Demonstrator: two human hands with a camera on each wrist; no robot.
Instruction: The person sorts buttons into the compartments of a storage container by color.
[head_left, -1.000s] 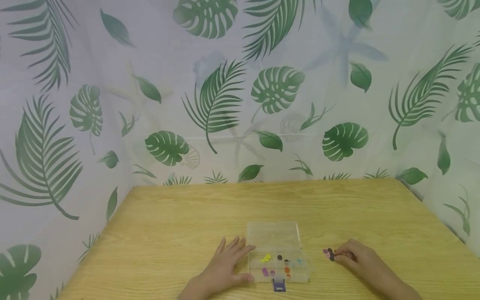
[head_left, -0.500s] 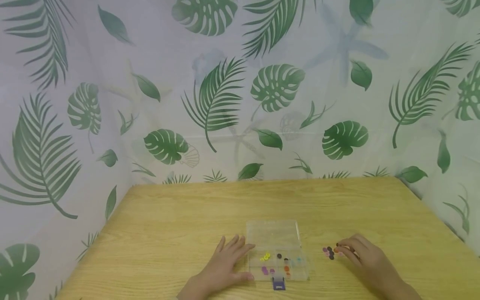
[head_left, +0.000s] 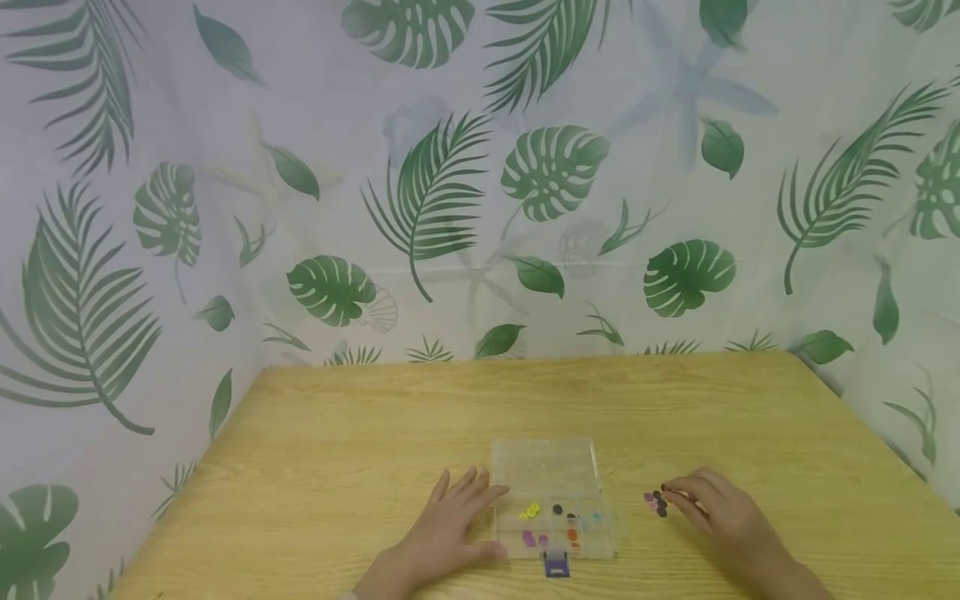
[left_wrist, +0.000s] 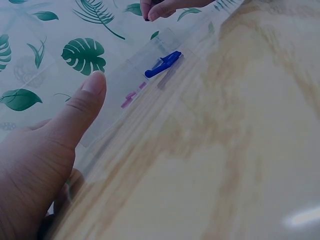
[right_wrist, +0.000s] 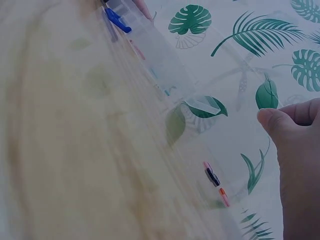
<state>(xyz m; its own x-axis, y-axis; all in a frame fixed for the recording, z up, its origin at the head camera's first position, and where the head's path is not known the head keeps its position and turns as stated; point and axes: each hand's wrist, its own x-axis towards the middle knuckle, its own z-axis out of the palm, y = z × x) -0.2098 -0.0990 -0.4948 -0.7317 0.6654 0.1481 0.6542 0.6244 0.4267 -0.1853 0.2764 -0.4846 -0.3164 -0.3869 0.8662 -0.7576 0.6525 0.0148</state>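
My right hand [head_left: 723, 521] pinches a small black button [head_left: 663, 487] between thumb and fingertips, just above a little pile of purple and black buttons [head_left: 657, 503] on the table. In the right wrist view, an orange button [right_wrist: 222, 191] shows beside that pile. My left hand [head_left: 453, 525] lies with fingers spread along the left side of a clear plastic box [head_left: 543, 467], thumb and forefinger at its edge. Inside its compartments are yellow buttons [head_left: 532, 509], black ones [head_left: 557, 509], purple ones [head_left: 528, 538], orange ones [head_left: 572, 535] and light blue ones [head_left: 596, 517].
The box's lid lies folded back on its far side, and a blue latch [head_left: 557, 566] sticks out at its near edge. The wood-grain table [head_left: 420, 408] meets a leaf-patterned cloth [head_left: 465, 317] at the back and sides.
My right hand has risen from the pile with a black button and shifted slightly left over it. My left hand keeps its place at the box.
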